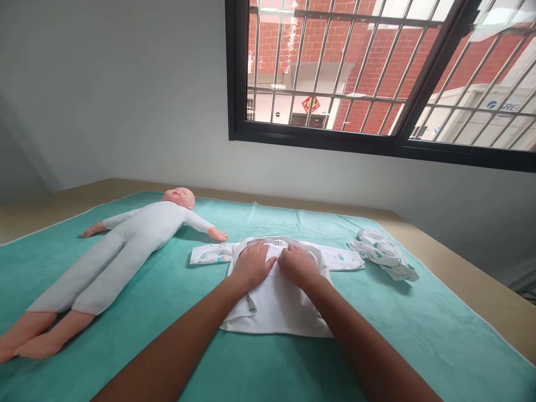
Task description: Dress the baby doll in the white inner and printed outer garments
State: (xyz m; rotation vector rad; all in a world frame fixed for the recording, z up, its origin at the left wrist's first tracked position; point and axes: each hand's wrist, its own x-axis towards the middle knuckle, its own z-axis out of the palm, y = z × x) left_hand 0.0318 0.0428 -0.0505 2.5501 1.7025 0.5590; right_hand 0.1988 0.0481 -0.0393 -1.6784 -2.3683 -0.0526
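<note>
A white baby shirt (285, 312) with small green prints lies spread in front of me, sleeves out to both sides and a small label at the neckline. My left hand (253, 265) rests on its left upper part, fingers stretched toward the collar and thumb apart. Close beside it, my right hand (298, 267) has curled fingers closed on the fabric just below the neckline; the fingertips are partly hidden. To the left, a baby doll (146, 226) in a white body lies on its back, one hand near the shirt's left sleeve.
A crumpled white printed garment (383, 254) lies to the right of the shirt. Everything rests on a green cloth (419, 335) over a wooden table (419, 229). Behind it stand a grey wall (125, 100) and a barred window (326, 67).
</note>
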